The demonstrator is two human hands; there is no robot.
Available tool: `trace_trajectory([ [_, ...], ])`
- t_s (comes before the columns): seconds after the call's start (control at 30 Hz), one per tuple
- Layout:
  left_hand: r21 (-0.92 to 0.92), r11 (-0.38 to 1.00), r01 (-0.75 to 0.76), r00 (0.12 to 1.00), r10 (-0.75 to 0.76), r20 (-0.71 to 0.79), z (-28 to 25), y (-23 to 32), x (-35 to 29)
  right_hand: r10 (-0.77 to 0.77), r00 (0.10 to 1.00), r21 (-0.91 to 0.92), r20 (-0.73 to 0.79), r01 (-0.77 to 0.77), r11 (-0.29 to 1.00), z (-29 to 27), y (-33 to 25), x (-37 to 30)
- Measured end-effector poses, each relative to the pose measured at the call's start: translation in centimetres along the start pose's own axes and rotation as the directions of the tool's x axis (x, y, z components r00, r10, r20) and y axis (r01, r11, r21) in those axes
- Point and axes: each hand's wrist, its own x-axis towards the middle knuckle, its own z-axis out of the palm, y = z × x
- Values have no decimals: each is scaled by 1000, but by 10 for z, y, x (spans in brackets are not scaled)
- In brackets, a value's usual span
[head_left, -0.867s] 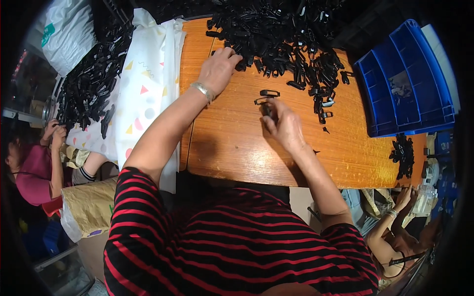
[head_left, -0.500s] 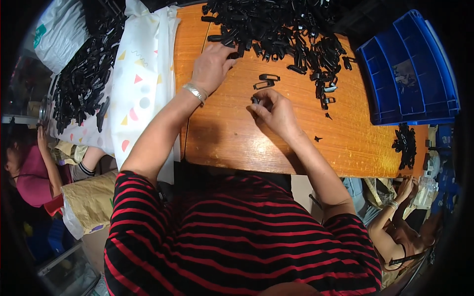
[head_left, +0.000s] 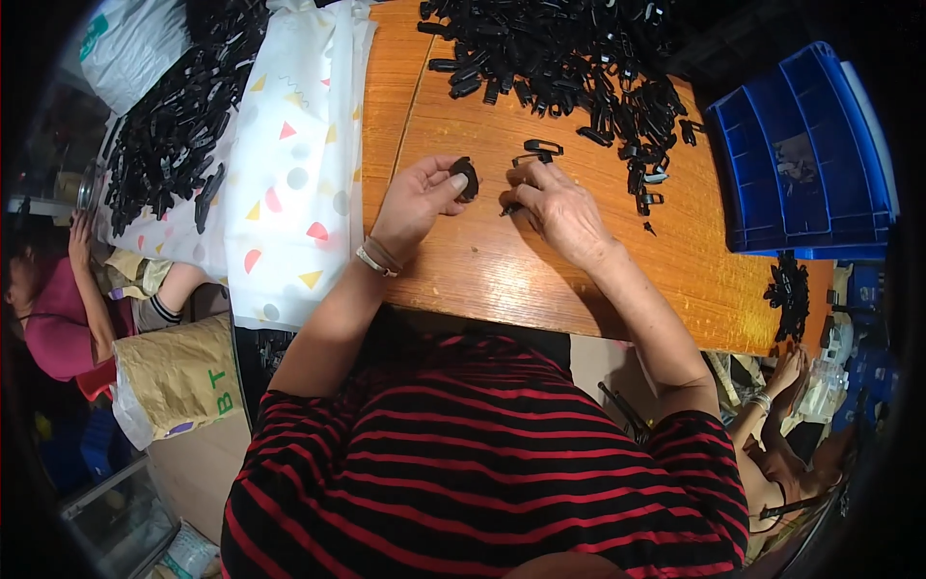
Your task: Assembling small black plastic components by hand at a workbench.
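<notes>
My left hand pinches a flat, rounded black plastic part between thumb and fingers, a little above the table. Close by on the right, my right hand is bent over the wood with its fingers curled. A small dark piece shows at its thumb side, seemingly pinched there. Its fingertips reach a narrow black plastic frame, mostly hidden beneath them. Another black frame lies just beyond those fingers.
A large heap of black plastic parts covers the table's far side. Patterned white sheeting lies left, with more black parts beyond. A blue compartmented bin stands right. Co-workers' arms show at both edges.
My left hand has drawn back from the heap toward me with the black part in it. My right hand has moved slightly right, over the loose frames. The whole view has shifted a little.
</notes>
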Motion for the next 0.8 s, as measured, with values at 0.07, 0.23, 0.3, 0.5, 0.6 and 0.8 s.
trace_trajectory([
  [0.07,-25,1000,-2,1000,3,21,2,1,-4,85,996,15,35,-85,996,2,2,2],
  [0.23,-48,996,-71,996,73,44,14,10,-10,500,859,630,111,-450,633,0,-26,19],
  [0.3,-61,994,-89,995,92,46,16,10,-8,510,859,777,48,-354,521,5,-34,23],
  [0.5,-114,986,-121,991,127,45,21,11,-8,553,827,652,103,-476,591,3,-35,15],
  [0.6,-104,987,-123,991,128,39,19,7,-8,532,839,630,-110,-356,690,2,-39,14],
  [0.8,-91,981,-172,984,175,26,23,9,-8,426,891,464,-157,-314,828,-4,-48,12],
])
